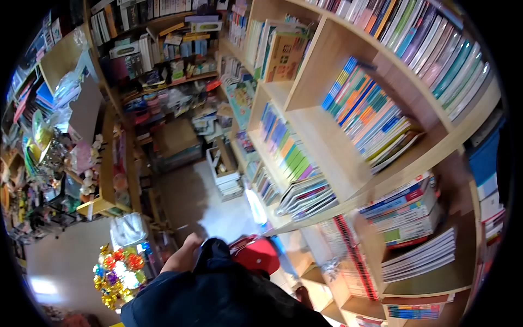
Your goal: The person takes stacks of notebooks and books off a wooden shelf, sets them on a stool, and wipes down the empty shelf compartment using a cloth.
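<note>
My left hand (pixel 192 240) shows beyond a bare forearm, low in the middle of the head view, beside my dark blue clothing (pixel 218 289). Its fingers are too small and blurred to make out, and I see nothing plainly held in it. Just right of it is a red item (pixel 257 255) with a small white mark, close against my clothing. Lower right, near the shelf, a small brownish shape (pixel 303 297) may be my right hand or a foot; I cannot tell which. No fingers can be made out there.
A tall wooden bookshelf (pixel 332 144) filled with books rises on the right. Shiny tinsel decorations (pixel 117 272) stand at lower left, near a clear plastic bin (pixel 129 229). A white box (pixel 223 169) and a cardboard box (pixel 177 139) sit on the floor ahead. Toy-laden shelves line the left.
</note>
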{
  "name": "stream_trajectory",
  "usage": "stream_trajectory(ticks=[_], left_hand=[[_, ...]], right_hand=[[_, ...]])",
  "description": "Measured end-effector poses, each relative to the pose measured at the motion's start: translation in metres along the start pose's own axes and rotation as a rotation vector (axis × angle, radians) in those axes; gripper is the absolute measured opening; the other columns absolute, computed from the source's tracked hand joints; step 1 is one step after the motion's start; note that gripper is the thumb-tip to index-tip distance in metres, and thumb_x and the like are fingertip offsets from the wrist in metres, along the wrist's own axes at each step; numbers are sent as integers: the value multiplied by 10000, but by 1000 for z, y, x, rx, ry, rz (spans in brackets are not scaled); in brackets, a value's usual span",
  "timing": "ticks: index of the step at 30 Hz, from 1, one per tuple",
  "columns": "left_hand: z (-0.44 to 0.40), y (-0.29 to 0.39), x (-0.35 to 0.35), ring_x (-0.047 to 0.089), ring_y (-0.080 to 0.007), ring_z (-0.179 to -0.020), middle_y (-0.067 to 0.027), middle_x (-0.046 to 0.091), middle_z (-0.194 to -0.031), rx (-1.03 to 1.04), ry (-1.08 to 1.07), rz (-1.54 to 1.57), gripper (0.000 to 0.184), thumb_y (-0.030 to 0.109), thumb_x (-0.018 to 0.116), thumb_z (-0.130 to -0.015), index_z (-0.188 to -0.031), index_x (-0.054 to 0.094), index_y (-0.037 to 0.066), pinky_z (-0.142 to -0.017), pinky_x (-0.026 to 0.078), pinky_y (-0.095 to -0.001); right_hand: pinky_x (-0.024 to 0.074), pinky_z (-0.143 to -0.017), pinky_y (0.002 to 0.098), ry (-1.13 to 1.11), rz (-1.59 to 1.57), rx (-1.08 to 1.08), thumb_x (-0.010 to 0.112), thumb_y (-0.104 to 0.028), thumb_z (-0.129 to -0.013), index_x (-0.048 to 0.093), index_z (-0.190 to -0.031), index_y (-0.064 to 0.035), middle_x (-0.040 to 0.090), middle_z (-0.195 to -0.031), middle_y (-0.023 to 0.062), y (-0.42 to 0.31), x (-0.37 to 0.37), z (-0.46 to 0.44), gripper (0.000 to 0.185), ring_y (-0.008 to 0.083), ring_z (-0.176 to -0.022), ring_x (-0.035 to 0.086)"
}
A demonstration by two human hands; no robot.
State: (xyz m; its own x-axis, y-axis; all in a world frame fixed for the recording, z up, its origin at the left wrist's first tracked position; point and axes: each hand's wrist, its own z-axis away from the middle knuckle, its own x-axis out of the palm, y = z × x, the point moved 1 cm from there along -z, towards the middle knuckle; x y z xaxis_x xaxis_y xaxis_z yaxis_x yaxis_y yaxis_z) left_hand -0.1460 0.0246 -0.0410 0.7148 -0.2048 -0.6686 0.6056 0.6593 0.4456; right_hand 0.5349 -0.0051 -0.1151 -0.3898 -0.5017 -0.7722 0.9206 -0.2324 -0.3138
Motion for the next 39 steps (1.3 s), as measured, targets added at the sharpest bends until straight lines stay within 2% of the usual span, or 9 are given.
stream_trajectory(ticks=[5, 11, 13, 17, 25, 27, 29, 35, 39], left_hand=[[-31, 43, -50, 586, -375, -1169, -285, 625, -1172, -91, 12, 52, 474, 297, 565, -744, -1058, 691, -35, -983, 475, -418], [-139, 63, -111, 627, -403, -1070, -288, 656, -1067, 117, 3, -141, 448, 299, 527, -762, -1012, 685, -38, -926, 507, -436], [-183, 66, -114, 628, -427, -1044, -283, 655, -1076, 268, 84, -269, 418, 273, 507, -769, -1061, 647, 8, -914, 512, -457], [-226, 112, -162, 608, -413, -1092, -259, 656, -1105, 223, -34, -115, 387, 225, 522, -745, -1034, 673, 17, -951, 492, -458], [-264, 101, -171, 631, -414, -1002, -245, 667, -1055, 391, -150, -132, 338, 197, 558, -705, -971, 674, 23, -890, 508, -473], [-266, 90, -164, 633, -415, -989, -247, 668, -1032, 385, -132, -84, 312, 178, 563, -700, -953, 659, 23, -875, 510, -483], [-282, 73, -144, 644, -412, -963, -239, 673, -967, 359, -101, 8, 248, 137, 580, -698, -924, 622, 44, -835, 518, -498], [-283, 59, -152, 663, -383, -935, -170, 692, -958, 352, -117, -118, 364, 322, 731, -705, -967, 634, 87, -817, 534, -467], [-295, 49, -149, 649, -396, -987, -189, 687, -1020, 349, -135, -287, 273, 316, 620, -813, -987, 642, 107, -854, 527, -483]], right_hand=[[482, -801, 522, 119, -49, 149, 478, -91, -818, 591, -898, 66, 628, -918, 321, -31, -53, 34, 209, 470, -901, 615], [510, -761, 448, 308, -257, 281, 534, -1, -699, 624, -780, 0, 666, -824, 218, -145, -45, 65, 121, 386, -838, 641], [514, -782, 439, 236, -110, 126, 559, -37, -669, 637, -785, 6, 670, -846, 215, -109, 24, 44, 146, 379, -845, 639], [517, -870, 411, 60, -163, 423, 605, -93, -712, 689, -875, -43, 697, -945, 186, -224, -2, 63, 190, 353, -959, 658], [512, -885, 391, 178, -162, 401, 618, -102, -744, 736, -862, -62, 703, -949, 157, -289, -33, 57, 171, 333, -973, 660], [530, -798, 453, -63, 335, 40, 545, -149, -757, 687, -727, -45, 691, -906, 195, -276, -25, 39, 178, 393, -897, 644], [537, -817, 444, -154, 398, 144, 559, -163, -785, 710, -781, -48, 688, -916, 204, -290, -27, 35, 190, 391, -899, 647], [517, -861, 388, 206, -296, 517, 547, -77, -789, 699, -940, -33, 698, -981, 187, -343, -39, 51, 219, 350, -980, 652], [516, -824, 362, 146, -417, 558, 531, -36, -762, 695, -947, -20, 706, -929, 181, -341, -23, 53, 248, 309, -908, 663]])
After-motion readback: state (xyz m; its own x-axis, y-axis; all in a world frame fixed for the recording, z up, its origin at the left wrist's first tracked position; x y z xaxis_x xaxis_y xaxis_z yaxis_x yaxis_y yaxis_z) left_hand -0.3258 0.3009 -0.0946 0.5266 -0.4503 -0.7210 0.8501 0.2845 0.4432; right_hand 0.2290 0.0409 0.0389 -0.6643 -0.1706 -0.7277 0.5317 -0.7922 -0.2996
